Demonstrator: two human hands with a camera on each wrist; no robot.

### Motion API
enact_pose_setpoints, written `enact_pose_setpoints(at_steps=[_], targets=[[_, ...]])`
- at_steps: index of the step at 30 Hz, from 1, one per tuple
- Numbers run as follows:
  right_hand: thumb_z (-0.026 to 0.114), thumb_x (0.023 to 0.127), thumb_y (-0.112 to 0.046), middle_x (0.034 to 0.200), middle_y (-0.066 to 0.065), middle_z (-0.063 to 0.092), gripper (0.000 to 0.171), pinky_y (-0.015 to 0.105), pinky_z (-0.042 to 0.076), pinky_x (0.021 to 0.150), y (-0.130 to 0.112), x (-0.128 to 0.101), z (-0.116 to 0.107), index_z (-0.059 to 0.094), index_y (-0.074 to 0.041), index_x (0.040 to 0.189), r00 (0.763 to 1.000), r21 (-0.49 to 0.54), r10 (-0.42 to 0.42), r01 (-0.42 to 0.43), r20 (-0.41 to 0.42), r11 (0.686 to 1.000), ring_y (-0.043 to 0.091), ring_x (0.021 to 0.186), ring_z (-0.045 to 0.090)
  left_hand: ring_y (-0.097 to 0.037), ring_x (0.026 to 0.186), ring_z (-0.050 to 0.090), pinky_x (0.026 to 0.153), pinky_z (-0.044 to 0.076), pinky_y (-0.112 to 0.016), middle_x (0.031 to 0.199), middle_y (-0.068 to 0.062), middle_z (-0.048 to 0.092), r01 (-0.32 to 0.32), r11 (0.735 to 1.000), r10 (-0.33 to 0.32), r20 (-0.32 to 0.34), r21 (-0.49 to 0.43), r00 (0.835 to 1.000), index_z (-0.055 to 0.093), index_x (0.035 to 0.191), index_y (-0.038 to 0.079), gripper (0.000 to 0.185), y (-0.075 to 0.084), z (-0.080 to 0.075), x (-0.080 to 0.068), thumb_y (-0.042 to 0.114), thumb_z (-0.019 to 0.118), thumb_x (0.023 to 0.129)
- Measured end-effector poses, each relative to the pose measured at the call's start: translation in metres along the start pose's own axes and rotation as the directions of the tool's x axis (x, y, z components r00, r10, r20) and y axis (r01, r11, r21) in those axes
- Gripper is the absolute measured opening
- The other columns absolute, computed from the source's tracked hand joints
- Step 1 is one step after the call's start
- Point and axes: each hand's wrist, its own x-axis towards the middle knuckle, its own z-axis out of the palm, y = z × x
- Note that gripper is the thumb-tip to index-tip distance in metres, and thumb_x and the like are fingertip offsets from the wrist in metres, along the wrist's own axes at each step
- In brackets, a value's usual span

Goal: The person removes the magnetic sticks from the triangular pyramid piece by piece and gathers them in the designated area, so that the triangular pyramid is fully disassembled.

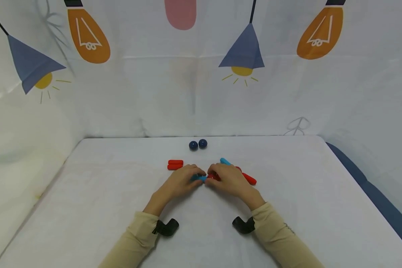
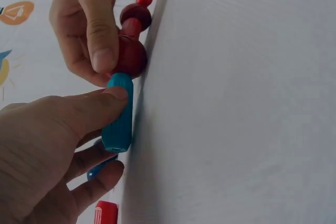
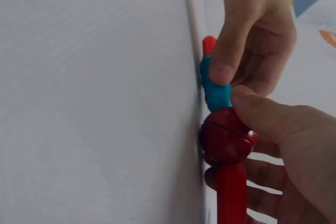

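Note:
My left hand [image 1: 184, 179] pinches a ribbed blue rod [image 2: 118, 124] between thumb and fingers. The rod's far end meets a red ball [image 2: 132, 56]; whether it is fixed there I cannot tell. That ball, with a groove around it in the right wrist view, is gripped by my right hand [image 1: 230, 180]. From its other side a red rod [image 3: 232, 192] runs to a second, darker red ball [image 2: 135, 16]. Beyond that ball lies another red rod [image 1: 249, 179]. Behind the right hand, a light blue rod [image 1: 225, 161] sticks out, partly hidden by the fingers.
Two dark blue balls [image 1: 202, 143] sit near the back edge of the white table [image 1: 120, 178]. A pair of red rods [image 1: 175, 162] lies side by side just beyond the left hand. A printed curtain [image 1: 154, 93] hangs behind the table. Each wrist carries a black mount [image 1: 167, 227].

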Motion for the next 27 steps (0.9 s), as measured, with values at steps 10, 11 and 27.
enact_pose_setpoints(at_steps=[10, 11, 27], targets=[[0.068, 0.086, -0.038, 0.087, -0.009, 0.060, 0.028, 0.023, 0.044, 0.067, 0.001, 0.002, 0.003, 0.063, -0.018, 0.104, 0.999, 0.021, 0.048, -0.047, -0.023, 0.999, 0.006, 0.075, 0.050, -0.011, 0.093, 0.058, 0.086, 0.050, -0.030, 0.097, 0.006, 0.065, 0.047, 0.999, -0.047, 0.012, 0.024, 0.999, 0.069, 0.103, 0.017, 0.019, -0.008, -0.027, -0.011, 0.017, 0.071, 0.084], [0.068, 0.085, -0.039, 0.086, -0.009, 0.060, 0.028, 0.022, 0.043, 0.066, 0.001, 0.002, 0.004, 0.063, -0.019, 0.104, 0.998, 0.024, 0.052, -0.052, -0.022, 0.998, 0.006, 0.074, 0.049, -0.011, 0.092, 0.058, 0.086, 0.050, -0.030, 0.097, 0.006, 0.064, 0.059, 0.998, -0.059, 0.000, 0.031, 0.998, 0.069, 0.102, 0.017, 0.019, -0.010, -0.031, -0.013, 0.017, 0.072, 0.084], [0.062, 0.090, -0.025, 0.094, -0.002, 0.064, 0.018, 0.036, 0.043, 0.079, 0.016, -0.005, -0.018, 0.069, -0.013, 0.102, 1.000, -0.012, -0.007, 0.007, 0.006, 1.000, 0.014, 0.086, 0.054, -0.016, 0.088, 0.056, 0.079, 0.049, -0.035, 0.094, 0.002, 0.063, 0.137, 0.986, -0.131, -0.075, 0.094, 0.989, 0.072, 0.099, 0.017, 0.019, -0.040, -0.046, -0.026, 0.016, 0.075, 0.081]])
